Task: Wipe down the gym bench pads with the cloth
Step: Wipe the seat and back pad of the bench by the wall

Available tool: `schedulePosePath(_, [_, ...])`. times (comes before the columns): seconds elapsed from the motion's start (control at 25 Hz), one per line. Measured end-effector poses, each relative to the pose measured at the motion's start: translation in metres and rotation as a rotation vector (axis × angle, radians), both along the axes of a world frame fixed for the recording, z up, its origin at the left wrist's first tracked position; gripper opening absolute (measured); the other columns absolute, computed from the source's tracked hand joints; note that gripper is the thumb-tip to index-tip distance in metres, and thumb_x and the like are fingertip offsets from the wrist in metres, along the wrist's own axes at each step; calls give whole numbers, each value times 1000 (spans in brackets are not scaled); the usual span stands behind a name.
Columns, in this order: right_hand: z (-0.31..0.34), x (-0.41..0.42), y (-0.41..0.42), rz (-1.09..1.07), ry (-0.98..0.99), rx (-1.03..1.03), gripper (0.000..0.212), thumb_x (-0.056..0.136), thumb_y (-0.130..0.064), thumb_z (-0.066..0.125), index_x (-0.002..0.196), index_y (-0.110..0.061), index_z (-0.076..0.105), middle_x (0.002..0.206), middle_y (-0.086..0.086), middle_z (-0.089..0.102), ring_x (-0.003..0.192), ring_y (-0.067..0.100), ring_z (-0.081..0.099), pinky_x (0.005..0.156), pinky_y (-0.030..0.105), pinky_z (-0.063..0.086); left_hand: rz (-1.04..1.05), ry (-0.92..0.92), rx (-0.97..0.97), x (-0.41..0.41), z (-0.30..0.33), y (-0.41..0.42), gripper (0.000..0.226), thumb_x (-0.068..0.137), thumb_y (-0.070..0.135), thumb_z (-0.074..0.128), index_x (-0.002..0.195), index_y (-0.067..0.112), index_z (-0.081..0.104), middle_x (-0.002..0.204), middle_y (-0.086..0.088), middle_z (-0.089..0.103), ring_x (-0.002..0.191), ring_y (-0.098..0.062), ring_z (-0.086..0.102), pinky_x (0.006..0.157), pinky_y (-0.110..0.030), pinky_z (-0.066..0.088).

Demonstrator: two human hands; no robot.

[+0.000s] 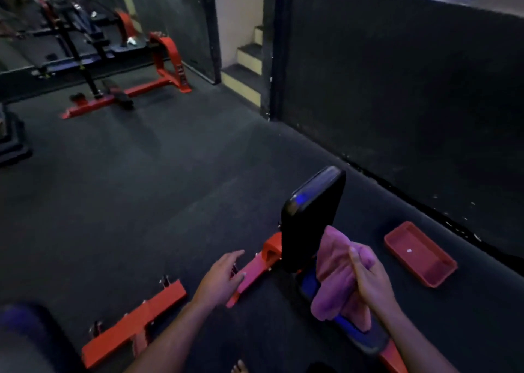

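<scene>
A gym bench with an orange frame [255,270] stands low in the view. Its black back pad [309,217] is raised steeply, and its black seat pad [365,338] lies below with a blue sheen. My right hand [368,276] grips a pink cloth [334,273], which hangs against the lower back pad and over the seat pad. My left hand [224,276] hovers with relaxed fingers over the orange frame bar, to the left of the back pad, and holds nothing.
A red rectangular tray [419,253] lies on the dark rubber floor to the right of the bench. Another orange bar [133,324] lies at lower left. A second orange-framed machine [167,61] stands far left by a mirror. Steps [243,69] rise beyond; a dark wall runs along the right.
</scene>
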State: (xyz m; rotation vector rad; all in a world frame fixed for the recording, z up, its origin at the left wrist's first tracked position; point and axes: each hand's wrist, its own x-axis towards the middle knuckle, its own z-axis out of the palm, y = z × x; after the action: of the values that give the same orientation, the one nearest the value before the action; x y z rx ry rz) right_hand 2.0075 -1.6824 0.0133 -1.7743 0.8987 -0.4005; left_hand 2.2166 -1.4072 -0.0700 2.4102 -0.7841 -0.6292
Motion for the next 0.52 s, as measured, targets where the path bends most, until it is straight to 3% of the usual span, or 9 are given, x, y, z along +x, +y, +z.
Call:
schedulePosePath(0.08, [-3,23,-3,-36,-24,-29,21,104,-44,51,113,-36,68,104,-12,73,97,-5,65,80,14,45,-42,-32,-22,42,7,-19,58,102,29,65,155,22,44,154,7,47,143,-12,45,115,-19,30])
schedulePosePath(0.28, [-4,75,-22,-210,-57,-94,27,103,-50,50,118,-34,65,113,-11,70,110,12,64,89,25,44,-240,-91,-2,101,11,-78,64,108,32,51,165,23,23,171,4,24,156,-16,25,127,-34,23])
schedulePosePath(0.44, [4,131,-37,-299,-159,-274,33,104,-50,50,126,-29,62,125,-8,61,118,5,57,105,24,40,-472,-181,70,141,11,-125,63,113,36,39,167,24,11,175,5,6,161,-15,10,129,-39,10])
schedulePosePath(0.52, [-3,155,-38,-272,-144,-356,40,103,-49,49,127,-20,63,124,-7,59,118,4,55,106,20,38,-599,-193,124,160,13,-145,62,113,38,35,167,26,8,175,7,1,161,-14,5,129,-40,5])
